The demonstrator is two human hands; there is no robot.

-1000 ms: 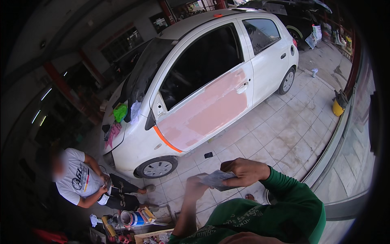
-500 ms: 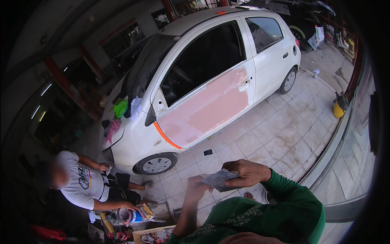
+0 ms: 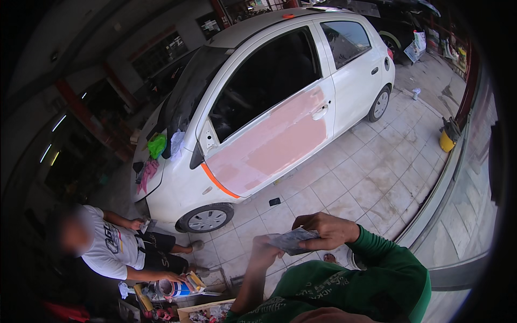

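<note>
Both my hands grip a folded dark grey sheet (image 3: 291, 241), which looks like sandpaper, in front of my green shirt. My left hand (image 3: 264, 251) is closed on its left end. My right hand (image 3: 322, 228) pinches the other end from the right, thumb and fingers curled on it. Beyond stands a white car (image 3: 353, 78); its front door (image 3: 280, 145) carries pinkish filler patches. A strip of orange tape (image 3: 218, 181) runs along the door's front edge.
A person in a white shirt (image 3: 116, 242) sits at the left, one hand by a blue can (image 3: 175, 287) among tools. A carton (image 3: 186, 312) of small items is near my left forearm. A small black pad (image 3: 275, 201) lies on the tiles; a yellow bucket (image 3: 446, 141) stands right.
The view has shifted slightly. My hands stay together on the grey sheet, whose tilt has changed a little. The seated person sits slightly lower in the picture.
</note>
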